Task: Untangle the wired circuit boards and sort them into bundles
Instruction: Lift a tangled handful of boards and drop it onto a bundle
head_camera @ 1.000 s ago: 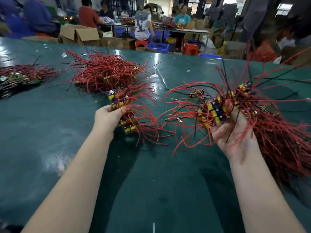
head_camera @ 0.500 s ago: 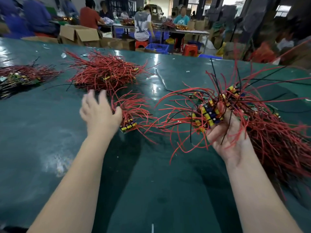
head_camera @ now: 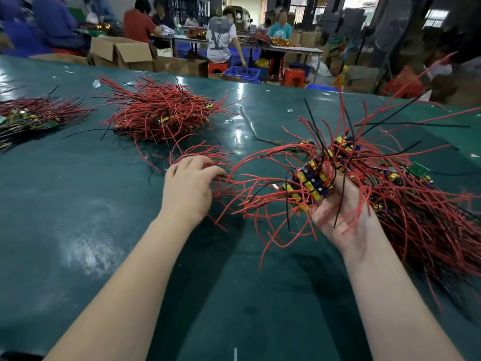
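1. On the dark green desk point(head_camera: 78, 194), four groupings of wired circuit boards were observed.
2. Right hand point(head_camera: 343, 212): palm turned up, raised above the desk, its grip closed round a stack of boards point(head_camera: 309, 183) with yellow and blue components. Red and black wires sprang from this stack in all directions, several draped across the palm and wrist.
3. Behind and to the right of that hand lay a large tangled heap point(head_camera: 426, 212) of red-wired boards on the desk, one green board showing at its far edge. Wires of the held stack ran into this heap; where one ended and the other began could not be told.
4. Left hand point(head_camera: 190, 186): palm down, low over the desk, fingers bent over a small bundle point(head_camera: 203, 155) of red wires. The fingertips were hidden by the hand, so whether the grip held the wires or merely rested on them could not be told.
5. A sorted pile point(head_camera: 161, 113) of red-wired boards lay further back, just beyond the small bundle and apart from the left hand.
6. A second pile point(head_camera: 33, 115) lay at the far left edge of the desk, well apart from the others.
7. Beyond the desk stood cardboard boxes point(head_camera: 122, 53), and several people worked at tables.
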`<state>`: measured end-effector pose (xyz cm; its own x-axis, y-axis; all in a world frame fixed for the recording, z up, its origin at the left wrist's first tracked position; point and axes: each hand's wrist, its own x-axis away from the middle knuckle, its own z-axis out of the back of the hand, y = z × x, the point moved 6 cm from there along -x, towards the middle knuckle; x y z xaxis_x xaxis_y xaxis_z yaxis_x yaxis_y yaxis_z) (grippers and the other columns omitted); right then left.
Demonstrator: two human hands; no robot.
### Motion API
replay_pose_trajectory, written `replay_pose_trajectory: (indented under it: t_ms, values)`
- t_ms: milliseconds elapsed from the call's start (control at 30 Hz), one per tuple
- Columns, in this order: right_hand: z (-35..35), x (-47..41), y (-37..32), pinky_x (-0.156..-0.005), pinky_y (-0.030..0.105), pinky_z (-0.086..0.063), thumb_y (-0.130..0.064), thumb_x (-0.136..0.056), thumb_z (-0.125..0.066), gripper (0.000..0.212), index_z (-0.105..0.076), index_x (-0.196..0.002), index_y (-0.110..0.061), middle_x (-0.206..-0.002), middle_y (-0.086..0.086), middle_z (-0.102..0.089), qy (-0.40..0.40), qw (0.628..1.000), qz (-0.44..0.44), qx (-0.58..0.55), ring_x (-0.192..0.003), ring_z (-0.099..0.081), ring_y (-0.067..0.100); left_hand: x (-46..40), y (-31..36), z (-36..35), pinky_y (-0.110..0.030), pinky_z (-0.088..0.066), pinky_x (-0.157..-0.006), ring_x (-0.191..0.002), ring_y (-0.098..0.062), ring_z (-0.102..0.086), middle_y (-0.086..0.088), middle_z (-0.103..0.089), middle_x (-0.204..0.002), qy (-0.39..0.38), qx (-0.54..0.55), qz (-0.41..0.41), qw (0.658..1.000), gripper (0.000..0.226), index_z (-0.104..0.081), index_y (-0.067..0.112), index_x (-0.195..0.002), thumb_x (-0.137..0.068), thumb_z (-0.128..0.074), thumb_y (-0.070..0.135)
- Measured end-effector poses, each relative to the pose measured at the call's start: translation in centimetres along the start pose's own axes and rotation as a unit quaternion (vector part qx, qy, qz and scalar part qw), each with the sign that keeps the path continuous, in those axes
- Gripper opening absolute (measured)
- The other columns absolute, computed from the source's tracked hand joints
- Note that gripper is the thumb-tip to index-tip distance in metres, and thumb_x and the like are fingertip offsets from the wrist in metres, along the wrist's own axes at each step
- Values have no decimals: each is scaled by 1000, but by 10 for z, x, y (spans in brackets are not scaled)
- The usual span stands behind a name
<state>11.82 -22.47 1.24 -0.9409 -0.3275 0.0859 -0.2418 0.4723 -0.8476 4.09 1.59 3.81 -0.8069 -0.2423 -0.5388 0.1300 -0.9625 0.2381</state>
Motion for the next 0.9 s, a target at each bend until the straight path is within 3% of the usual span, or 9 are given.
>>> replay_pose_trajectory:
  t_ms: [133,233,333,433,600,700,767,833,900]
  values:
    - [-2,3,1,-39,9,-27,-32,-82,-64,35,-62,-50,-20,-42,-9,-48,6,999,-25,-24,-36,-46,1,-3,-20,10,-39,-35,-82,-112,-31,-45,0,-63,-110,26,2,66,997,36,-74,26,-101,-81,-61,-1]
    - [-11,8,-1,-32,7,-27,-25,-94,-54,50,-64,-46,-17,-46,-12,-52,-3,998,-45,-39,-35,-49,0,0,-48,21,-40,-35,-81,-107,-34,-45,-4,-66,-103,70,19,139,988,33,-77,21,-86,-80,-59,-6]
    - [-12,9,-1,-36,12,-42,-14,-96,-47,52,-68,-48,-13,-50,-7,-62,28,997,-24,-67,-41,-58,2,8,-79,38,-40,-33,-84,-106,-35,-44,-7,-66,-104,147,35,240,959,37,-77,17,-83,-77,-55,-12]
    - [-16,10,3,-43,13,-45,-12,-93,-51,24,-67,-75,-12,-62,-2,-66,32,996,-25,-84,-49,-60,7,16,-94,52,-39,-33,-88,-109,-34,-44,-5,-65,-102,213,36,304,928,44,-76,18,-83,-73,-48,-15]
    - [-15,5,14,-46,12,-37,-14,-83,-60,4,-63,-82,-15,-71,-1,-62,29,995,-83,-42,-58,-49,9,13,-94,43,-44,-27,-105,-115,-34,-41,-5,-60,-110,125,-14,318,940,35,-76,24,-81,-74,-58,-6]
    - [-13,1,17,-39,11,-37,-11,-88,-57,8,-61,-81,-12,-56,-4,-62,30,994,-100,-25,-42,-49,4,8,-68,39,-46,-10,-116,-123,-32,-39,-8,-55,-122,103,-57,269,956,29,-74,26,-92,-72,-67,6]
    - [-16,3,16,-35,12,-39,-9,-85,-61,10,-62,-75,-10,-48,-5,-58,28,993,-108,-25,-34,-47,2,2,-36,41,-45,-8,-116,-123,-31,-43,-8,-56,-122,141,-42,172,974,27,-73,23,-96,-72,-68,10]
    - [-21,4,16,-38,13,-43,-10,-75,-63,9,-66,-67,-10,-50,-3,-59,13,993,-118,-26,-35,-48,3,-1,-3,41,-43,-26,-111,-110,-29,-54,-9,-61,-112,146,52,52,986,22,-73,16,-95,-74,-70,8]
    - [-24,6,22,-42,14,-47,-11,-79,-61,13,-67,-68,-9,-59,2,-60,-15,989,-144,-18,-44,-52,8,2,30,33,-31,-46,-93,-93,-25,-61,-13,-64,-103,78,193,-32,978,21,-71,5,-97,-76,-73,2]
